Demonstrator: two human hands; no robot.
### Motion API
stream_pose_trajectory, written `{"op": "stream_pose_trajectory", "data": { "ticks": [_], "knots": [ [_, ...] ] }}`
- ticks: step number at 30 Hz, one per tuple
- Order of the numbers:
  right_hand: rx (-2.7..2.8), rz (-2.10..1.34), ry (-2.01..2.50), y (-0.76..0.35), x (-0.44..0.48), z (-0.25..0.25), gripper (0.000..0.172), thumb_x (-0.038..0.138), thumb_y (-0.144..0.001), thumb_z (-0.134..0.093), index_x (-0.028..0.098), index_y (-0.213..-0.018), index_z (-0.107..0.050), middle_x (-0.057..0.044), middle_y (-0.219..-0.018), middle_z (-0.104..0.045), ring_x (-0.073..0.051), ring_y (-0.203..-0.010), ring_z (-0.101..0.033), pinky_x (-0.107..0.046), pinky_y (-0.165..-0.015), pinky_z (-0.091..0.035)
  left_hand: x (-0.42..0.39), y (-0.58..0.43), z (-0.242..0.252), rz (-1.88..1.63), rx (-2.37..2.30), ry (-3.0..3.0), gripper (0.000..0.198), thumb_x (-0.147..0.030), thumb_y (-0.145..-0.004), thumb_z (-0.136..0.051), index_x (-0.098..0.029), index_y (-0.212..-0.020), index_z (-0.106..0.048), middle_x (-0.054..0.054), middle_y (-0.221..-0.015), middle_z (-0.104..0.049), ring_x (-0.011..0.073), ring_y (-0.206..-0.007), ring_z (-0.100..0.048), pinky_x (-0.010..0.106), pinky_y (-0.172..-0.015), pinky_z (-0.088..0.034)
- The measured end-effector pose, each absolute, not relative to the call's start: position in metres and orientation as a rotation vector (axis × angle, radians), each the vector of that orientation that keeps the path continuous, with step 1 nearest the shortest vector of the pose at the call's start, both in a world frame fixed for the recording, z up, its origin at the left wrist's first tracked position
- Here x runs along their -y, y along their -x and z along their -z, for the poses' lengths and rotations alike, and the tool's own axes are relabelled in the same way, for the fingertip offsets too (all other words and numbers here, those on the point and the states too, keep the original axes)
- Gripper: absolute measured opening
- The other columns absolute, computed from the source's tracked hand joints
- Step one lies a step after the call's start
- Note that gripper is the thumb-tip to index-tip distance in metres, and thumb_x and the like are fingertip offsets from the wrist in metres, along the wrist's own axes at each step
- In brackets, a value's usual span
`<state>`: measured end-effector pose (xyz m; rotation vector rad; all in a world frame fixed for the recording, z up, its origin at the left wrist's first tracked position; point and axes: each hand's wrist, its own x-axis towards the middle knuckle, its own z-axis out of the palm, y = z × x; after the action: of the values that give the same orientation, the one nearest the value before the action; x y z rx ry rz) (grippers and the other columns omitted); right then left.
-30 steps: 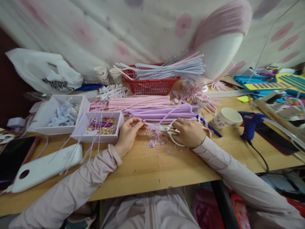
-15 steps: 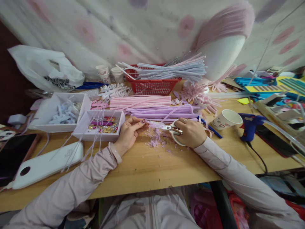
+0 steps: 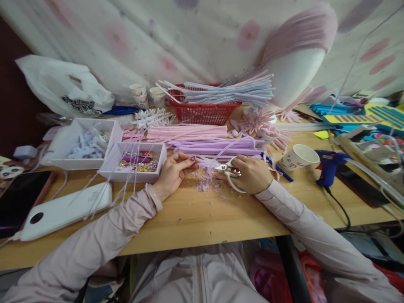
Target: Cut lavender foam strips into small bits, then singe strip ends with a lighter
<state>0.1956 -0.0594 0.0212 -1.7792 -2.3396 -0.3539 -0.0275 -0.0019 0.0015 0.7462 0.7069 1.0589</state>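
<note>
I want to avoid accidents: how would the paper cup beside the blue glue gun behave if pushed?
The paper cup is probably light, since its wall looks thin. It may tip easily, because it narrows toward its base.

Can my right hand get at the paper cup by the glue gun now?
Probably, once freed: your right hand holds scissors, but little besides a low blue stick seems to lie before the paper cup.

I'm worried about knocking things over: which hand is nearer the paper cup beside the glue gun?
Right. The right hand, holding the scissors, is left of the paper cup; the left hand is farther left, beside a white box.
</note>
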Motion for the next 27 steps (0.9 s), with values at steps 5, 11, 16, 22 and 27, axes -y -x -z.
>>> {"op": "stream_pose_trajectory", "data": {
  "ticks": [5,11,16,22,27],
  "knots": [
    [2.343,0.392,1.751,-0.196,0.06,-0.022,0.032,0.041,-0.078,-0.048,0.015,-0.063,-0.06,-0.006,-0.067,-0.061,-0.011,-0.052,-0.045,-0.027,-0.051,-0.017,0.001,0.027,-0.001,-1.079,-0.707,-0.733,0.022,-0.013,-0.055,-0.076,-0.014,-0.063,-0.056,-0.001,-0.064,-0.066,0.0098,-0.058,-0.063,0.024,-0.064,-0.052],
    [2.323,0.448,1.736,-0.196,0.058,-0.02,0.033,0.041,-0.076,-0.05,0.016,-0.058,-0.06,-0.005,-0.06,-0.06,-0.011,-0.048,-0.044,-0.026,-0.049,-0.015,0.001,0.027,-0.001,-1.103,-0.727,-0.744,0.023,-0.015,-0.054,-0.076,-0.014,-0.064,-0.055,-0.003,-0.064,-0.065,0.0084,-0.059,-0.061,0.024,-0.068,-0.051],
    [2.346,0.446,1.745,-0.197,0.058,-0.019,0.036,0.044,-0.076,-0.049,0.016,-0.058,-0.06,-0.006,-0.06,-0.062,-0.011,-0.048,-0.044,-0.026,-0.049,-0.015,0.0,0.027,0.0,-1.107,-0.733,-0.74,0.023,-0.015,-0.056,-0.075,-0.015,-0.066,-0.054,-0.003,-0.065,-0.065,0.0084,-0.059,-0.061,0.025,-0.068,-0.05],
    [2.343,0.415,1.817,-0.202,0.056,-0.019,0.035,0.043,-0.077,-0.047,0.017,-0.059,-0.061,-0.006,-0.06,-0.061,-0.012,-0.049,-0.044,-0.027,-0.051,-0.017,-0.001,0.027,0.001,-1.13,-0.757,-0.752,0.026,-0.017,-0.055,-0.075,-0.015,-0.069,-0.053,-0.002,-0.065,-0.065,0.0086,-0.059,-0.061,0.024,-0.067,-0.05],
    [2.322,0.38,1.715,-0.208,0.057,-0.03,0.022,0.037,-0.076,-0.05,0.017,-0.073,-0.058,-0.007,-0.073,-0.06,-0.016,-0.06,-0.048,-0.027,-0.054,-0.025,-0.001,0.026,0.002,-1.247,-0.793,-0.819,0.027,-0.021,-0.055,-0.076,-0.015,-0.069,-0.054,-0.004,-0.066,-0.064,0.0074,-0.06,-0.06,0.023,-0.067,-0.049]
  ]
}}
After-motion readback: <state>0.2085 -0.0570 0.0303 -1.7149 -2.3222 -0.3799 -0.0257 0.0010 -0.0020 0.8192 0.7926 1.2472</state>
